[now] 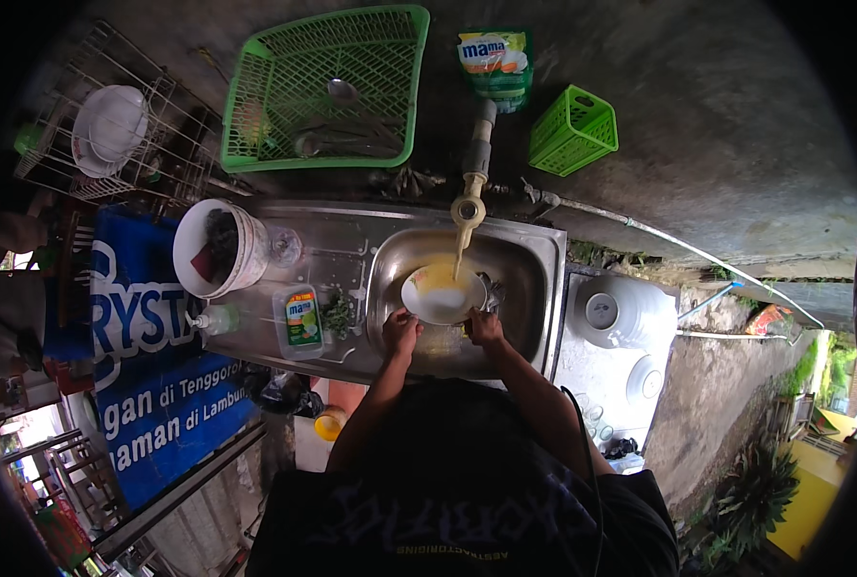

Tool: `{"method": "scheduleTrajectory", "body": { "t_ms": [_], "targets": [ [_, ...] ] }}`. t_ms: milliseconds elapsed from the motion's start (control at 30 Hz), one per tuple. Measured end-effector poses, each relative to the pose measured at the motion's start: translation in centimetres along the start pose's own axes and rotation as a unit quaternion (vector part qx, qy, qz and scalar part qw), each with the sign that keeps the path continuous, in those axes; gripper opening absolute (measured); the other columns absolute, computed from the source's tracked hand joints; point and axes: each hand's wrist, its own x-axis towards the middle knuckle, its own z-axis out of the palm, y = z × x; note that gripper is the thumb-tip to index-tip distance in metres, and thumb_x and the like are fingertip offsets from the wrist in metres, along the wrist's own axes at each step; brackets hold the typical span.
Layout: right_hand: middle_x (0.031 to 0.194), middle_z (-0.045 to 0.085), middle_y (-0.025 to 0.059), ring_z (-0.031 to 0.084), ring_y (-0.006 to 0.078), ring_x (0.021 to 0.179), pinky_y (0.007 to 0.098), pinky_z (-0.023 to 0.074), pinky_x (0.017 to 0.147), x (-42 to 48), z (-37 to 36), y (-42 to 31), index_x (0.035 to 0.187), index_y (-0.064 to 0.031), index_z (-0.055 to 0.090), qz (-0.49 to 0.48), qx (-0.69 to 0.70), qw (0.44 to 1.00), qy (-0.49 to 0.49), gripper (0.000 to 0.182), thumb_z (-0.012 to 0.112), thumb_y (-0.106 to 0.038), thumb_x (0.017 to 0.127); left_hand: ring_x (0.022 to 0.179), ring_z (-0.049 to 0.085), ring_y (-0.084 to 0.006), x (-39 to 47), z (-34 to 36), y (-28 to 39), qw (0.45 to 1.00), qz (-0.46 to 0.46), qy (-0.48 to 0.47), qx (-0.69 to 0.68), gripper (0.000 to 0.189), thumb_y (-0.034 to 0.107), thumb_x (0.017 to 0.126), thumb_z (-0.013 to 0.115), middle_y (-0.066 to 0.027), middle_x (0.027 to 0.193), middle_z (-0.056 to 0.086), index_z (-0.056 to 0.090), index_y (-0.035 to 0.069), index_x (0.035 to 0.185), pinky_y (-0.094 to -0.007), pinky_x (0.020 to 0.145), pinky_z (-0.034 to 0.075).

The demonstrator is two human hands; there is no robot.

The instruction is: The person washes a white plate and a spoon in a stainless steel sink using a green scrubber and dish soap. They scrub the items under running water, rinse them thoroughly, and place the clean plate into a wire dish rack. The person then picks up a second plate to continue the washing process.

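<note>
My left hand (402, 333) and my right hand (484, 327) grip the near edge of a pale plate or shallow bowl (443, 293) with a floral mark on its rim. They hold it inside the stainless steel sink basin (383, 261), beneath the tap (467, 210). What looks like a thin stream of water runs from the spout onto the dish. Some metal utensils (494, 290), partly hidden by the dish, lie in the basin at its right. Whether liquid stands in the dish is hard to tell.
Left of the basin are a white bucket (220, 249), a dish-soap container (302, 322) and green scraps (336, 314). Upturned bowls (626, 311) rest on the right-hand counter. Behind the sink are a green basket (408, 94) with utensils, a soap pouch (515, 85) and a small green basket (574, 130).
</note>
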Motion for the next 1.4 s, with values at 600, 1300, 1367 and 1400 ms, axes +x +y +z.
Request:
{"method": "scheduleTrajectory", "body": {
  "t_ms": [600, 1300, 1367, 1400],
  "targets": [
    [0.067, 0.055, 0.0054, 0.045, 0.0143, 0.047, 0.0328, 0.0364, 0.042, -1.6, -9.6, -10.7, 0.08, -0.0098, 0.056, 0.434, 0.477, 0.755, -0.118, 0.022, 0.055, -0.026, 0.094, 0.076, 0.073, -0.0157, -6.5, -2.6, 2.4, 0.995, 0.022, -0.08, -0.05, 0.054, 0.016, 0.094, 0.075, -0.0109, 0.101, 0.074, 0.054, -0.003, 0.14, -0.0264, 0.061, 0.054],
    [0.068, 0.061, 0.0092, 0.06, 0.0205, 0.054, 0.0373, 0.0508, 0.052, -2.7, -0.6, -7.8, 0.084, -0.0021, 0.063, 0.345, 0.489, 0.796, -0.091, 0.041, 0.05, -0.035, 0.103, 0.108, 0.068, -0.0167, -2.5, -7.8, 6.9, 0.952, -0.086, -0.286, 0.072, 0.06, 0.023, 0.094, 0.073, -0.0056, 0.128, 0.069, 0.052, 0.004, 0.147, -0.0314, 0.085, 0.053],
    [0.068, 0.063, 0.0104, 0.062, 0.0209, 0.054, 0.0375, 0.0521, 0.053, -2.9, 0.0, -7.1, 0.085, -0.0004, 0.065, 0.315, 0.48, 0.812, -0.101, 0.044, 0.047, -0.036, 0.104, 0.107, 0.069, -0.0161, -1.8, -8.0, 6.0, 0.957, -0.065, -0.273, 0.078, 0.058, 0.021, 0.095, 0.073, -0.0073, 0.128, 0.069, 0.052, 0.004, 0.146, -0.0304, 0.083, 0.053],
    [0.069, 0.063, 0.0104, 0.063, 0.0207, 0.055, 0.0373, 0.0526, 0.054, -3.2, 0.1, -7.1, 0.086, -0.0002, 0.065, 0.29, 0.47, 0.826, -0.115, 0.046, 0.047, -0.037, 0.105, 0.106, 0.069, -0.0158, -1.5, -8.3, 5.4, 0.959, -0.056, -0.265, 0.083, 0.058, 0.02, 0.095, 0.073, -0.0082, 0.129, 0.069, 0.052, 0.003, 0.146, -0.0298, 0.082, 0.053]
  ]
}}
